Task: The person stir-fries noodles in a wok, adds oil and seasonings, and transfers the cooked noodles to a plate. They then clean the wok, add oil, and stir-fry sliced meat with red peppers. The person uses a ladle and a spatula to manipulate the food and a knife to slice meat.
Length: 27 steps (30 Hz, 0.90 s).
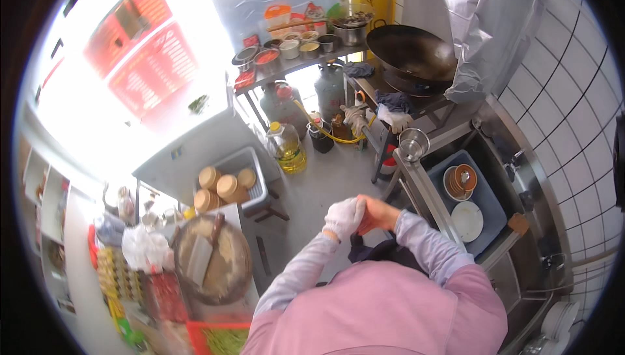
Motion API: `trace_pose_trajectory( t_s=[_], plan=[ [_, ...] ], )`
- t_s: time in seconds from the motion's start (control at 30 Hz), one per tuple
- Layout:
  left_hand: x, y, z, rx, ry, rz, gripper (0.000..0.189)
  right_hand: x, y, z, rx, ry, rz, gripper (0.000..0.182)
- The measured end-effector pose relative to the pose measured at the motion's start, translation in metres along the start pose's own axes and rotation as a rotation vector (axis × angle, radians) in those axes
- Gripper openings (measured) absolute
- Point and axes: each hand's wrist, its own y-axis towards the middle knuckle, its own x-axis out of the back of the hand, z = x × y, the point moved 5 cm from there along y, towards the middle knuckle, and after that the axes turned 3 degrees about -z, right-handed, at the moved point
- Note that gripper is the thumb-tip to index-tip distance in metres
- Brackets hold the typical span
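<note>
In front of my body, both hands meet over the grey floor (317,184). A white knit glove (342,216) covers my left hand (345,220). Bare and curled, my right hand (378,214) presses against the fingertip end of that glove. The fingers of both hands overlap, so whether one grips the other or something small sits between them is hidden. Nearest on the right is the sink's steel rim (432,194). To the left, a cleaver (202,252) lies on a round chopping block (232,277).
A blue-grey basin (493,218) in the sink holds bowls and plates. A steel pot (414,145) stands on the sink corner. Ahead are a large wok (415,57), an oil jug (288,152) and gas cylinders (328,86). Wooden cups fill a grey crate (259,169).
</note>
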Motion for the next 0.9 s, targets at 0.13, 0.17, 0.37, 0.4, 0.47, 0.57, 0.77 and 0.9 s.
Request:
trace_pose_trajectory(
  t_s=[0.13, 0.17, 0.37, 0.4, 0.47, 0.57, 0.77, 0.9],
  plan=[
    [0.029, 0.118, 0.019, 0.025, -0.145, 0.117, 0.036, 0.078, 0.012, 0.109, 0.179, -0.114, -0.212, 0.048],
    [0.035, 0.146, 0.032, 0.038, -0.173, 0.091, 0.032, 0.107, 0.020, 0.138, 0.280, -0.148, -0.294, 0.043],
    [0.038, 0.325, 0.119, -0.067, -0.035, 0.137, 0.027, 0.293, 0.109, 0.264, 0.326, -0.508, -1.086, 0.064],
    [0.029, 0.358, 0.131, -0.108, -0.011, 0.158, 0.026, 0.329, 0.129, 0.271, 0.241, -0.599, -1.195, 0.070],
    [0.013, 0.414, 0.172, -0.187, 0.013, 0.208, 0.026, 0.330, 0.154, 0.287, -0.056, -0.538, -1.314, 0.077],
    [-0.008, 0.502, 0.203, -0.193, 0.125, 0.336, 0.031, 0.336, 0.183, 0.290, -0.300, -0.464, -1.369, 0.081],
    [-0.102, 0.615, 0.262, -0.395, 0.323, 0.471, 0.060, 0.364, 0.189, 0.281, -0.252, -0.604, -1.654, 0.049],
    [-0.129, 0.658, 0.292, -0.584, 0.276, 0.393, 0.023, 0.368, 0.157, 0.256, -0.029, -0.338, -1.902, 0.042]
  ],
)
